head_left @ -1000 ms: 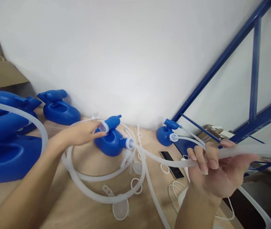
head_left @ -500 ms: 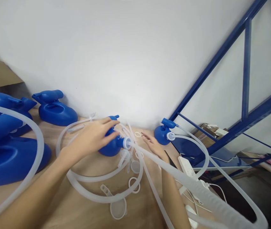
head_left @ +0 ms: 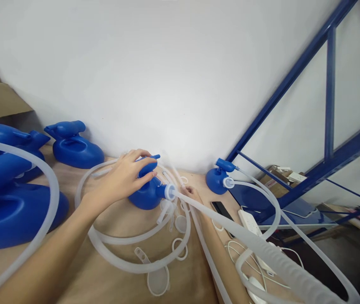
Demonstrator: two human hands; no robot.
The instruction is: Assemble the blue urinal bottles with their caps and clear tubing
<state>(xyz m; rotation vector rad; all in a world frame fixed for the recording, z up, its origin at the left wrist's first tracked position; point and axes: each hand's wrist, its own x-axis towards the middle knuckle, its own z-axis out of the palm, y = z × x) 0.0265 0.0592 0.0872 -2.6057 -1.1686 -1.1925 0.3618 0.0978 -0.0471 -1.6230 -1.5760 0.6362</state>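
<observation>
My left hand (head_left: 132,175) curls over the top of a blue plastic bottle (head_left: 146,196) in the middle of the table, thumb and fingers round its upper part. A white cap (head_left: 169,192) with a ribbed clear tube (head_left: 224,219) faces right from that bottle. Just right of the cap, my right hand (head_left: 190,193) has its fingers closed at a thin clear tube (head_left: 180,177) that leans near the wall. Loops of translucent tube (head_left: 129,265) lie in front of the bottle, with a round clear lid (head_left: 158,280) and a white ring (head_left: 180,249).
Several blue bottles (head_left: 18,211) stand at the left under a cardboard box (head_left: 2,99). Another blue bottle (head_left: 217,180) with tubes is at the right. A phone (head_left: 222,211), a power strip (head_left: 251,223) and a blue metal frame (head_left: 330,97) are farther right.
My right hand has moved left and its fingers have closed near the thin tube, uncovering the phone. The left hand's fingers have curled more around the bottle's top.
</observation>
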